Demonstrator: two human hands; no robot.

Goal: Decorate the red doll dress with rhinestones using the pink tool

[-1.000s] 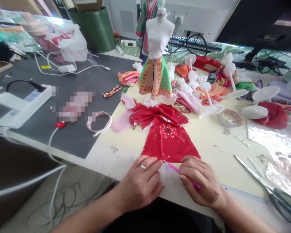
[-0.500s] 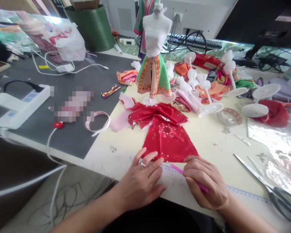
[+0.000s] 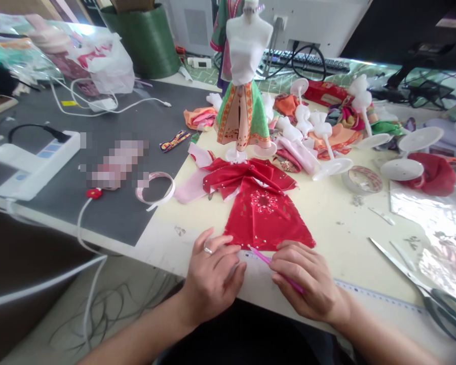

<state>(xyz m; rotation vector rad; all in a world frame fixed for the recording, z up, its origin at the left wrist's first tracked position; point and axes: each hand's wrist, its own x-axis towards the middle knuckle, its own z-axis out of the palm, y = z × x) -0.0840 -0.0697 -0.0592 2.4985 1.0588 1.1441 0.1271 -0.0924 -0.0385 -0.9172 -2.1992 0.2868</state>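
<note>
A small red doll dress (image 3: 264,220) with a pale beaded floral pattern and dots along its hem lies flat on the table. My left hand (image 3: 215,274), a ring on one finger, is open, its fingertips at the lower left of the hem. In my right hand (image 3: 307,276) is a thin pink pen-like stick (image 3: 260,255), its tip touching or just by the hem's lower edge. The right knuckles are beside the hem's right part. Under both hands a ruler strip (image 3: 359,290) runs along the table edge.
Large scissors (image 3: 421,289) lie at the right. A tape roll (image 3: 155,188) is on the left and another roll (image 3: 363,181) on the right. Behind the dress stands a white mannequin (image 3: 248,45) in a green-orange skirt, among small white doll stands (image 3: 332,166) and cloth pieces. A power strip (image 3: 41,165) sits far left.
My right hand has moved left with the pink stick, bringing its tip to the hem. My left hand has shifted slightly left and down along the hem. The dress looks unmoved.
</note>
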